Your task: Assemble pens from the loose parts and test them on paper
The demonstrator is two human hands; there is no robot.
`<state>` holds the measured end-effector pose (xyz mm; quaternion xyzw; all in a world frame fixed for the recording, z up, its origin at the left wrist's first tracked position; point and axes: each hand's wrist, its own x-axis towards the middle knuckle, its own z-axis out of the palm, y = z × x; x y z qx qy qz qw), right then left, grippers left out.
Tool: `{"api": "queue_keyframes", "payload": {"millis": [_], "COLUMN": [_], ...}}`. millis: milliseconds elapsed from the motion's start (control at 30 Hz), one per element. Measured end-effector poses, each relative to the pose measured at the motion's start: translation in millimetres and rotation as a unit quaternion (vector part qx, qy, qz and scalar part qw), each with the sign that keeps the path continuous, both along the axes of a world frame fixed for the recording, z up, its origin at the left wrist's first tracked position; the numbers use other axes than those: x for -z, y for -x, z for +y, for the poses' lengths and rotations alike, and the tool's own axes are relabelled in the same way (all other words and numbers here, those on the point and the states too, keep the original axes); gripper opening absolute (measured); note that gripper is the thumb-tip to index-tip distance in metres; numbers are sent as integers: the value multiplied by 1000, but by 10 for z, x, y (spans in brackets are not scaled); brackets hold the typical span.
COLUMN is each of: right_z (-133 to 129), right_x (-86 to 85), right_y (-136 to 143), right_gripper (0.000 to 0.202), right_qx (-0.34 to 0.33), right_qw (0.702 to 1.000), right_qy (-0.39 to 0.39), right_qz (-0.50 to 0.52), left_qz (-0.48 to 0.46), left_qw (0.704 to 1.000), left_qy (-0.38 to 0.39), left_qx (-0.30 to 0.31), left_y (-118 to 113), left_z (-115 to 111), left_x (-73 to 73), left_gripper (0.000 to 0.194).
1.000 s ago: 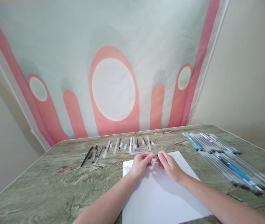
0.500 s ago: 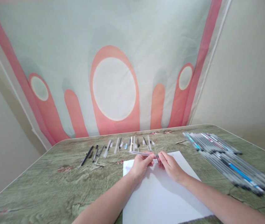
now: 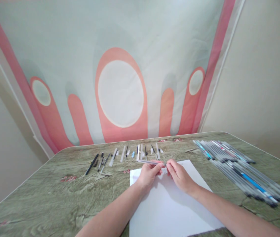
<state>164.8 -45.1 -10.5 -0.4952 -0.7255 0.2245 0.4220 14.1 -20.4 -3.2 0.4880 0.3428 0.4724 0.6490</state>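
A slim clear-grey pen [image 3: 147, 162] lies nearly level above the paper, gripped between the thumb and fingers of my left hand [image 3: 152, 173]. At the pen's right end, the thumb and fingertips of my right hand [image 3: 176, 173] are pinched together. Whether they grip the pen's tip or a small part on it is too small to make out. Under both hands is a sheet of white paper [image 3: 164, 210], with a few faint marks near its top edge.
Several pen parts, among them a clear tube [image 3: 123, 154], a black pen [image 3: 91, 164] and a small light-blue piece [image 3: 133, 154], are spread along the back of the wood-patterned table [image 3: 56, 197]. Several pens [image 3: 243, 171] lie bunched at the right. A patterned cloth [image 3: 120, 26] hangs behind.
My right fingertips have shifted very slightly at the pen's end, and the dark bit seen there before shows less now. The left hand keeps its hold on the pen.
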Motion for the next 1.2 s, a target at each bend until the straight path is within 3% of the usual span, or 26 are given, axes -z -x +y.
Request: {"api": "queue_keyframes", "payload": {"millis": [400,567,833,1000,1200], "right_z": [27,40,30,48,31], "right_x": [20,25,28,12,-7], "right_y": [-9,-2,-8,-20,-50], "right_gripper": [33,34,25,34,43], "right_qx": [-76,-82,-28,-5,-41], "right_qw": [982,974,982,992,997], "right_qy": [121,134,65,8,-22], "right_qz": [126,164,177,126,57], "left_qz": [16,17,-43,-53,46], "left_qw": [999,999,999,997,990], "left_qy": [-31,-27,31,40,12], "left_qx": [5,6,-3,46,135], "left_y": [22,15,23,-19,-52], "left_z": [5,8,4,-76,-160], "left_x": [7,18,-51,-90,-92], "left_gripper": [30,31,35,39,40]}}
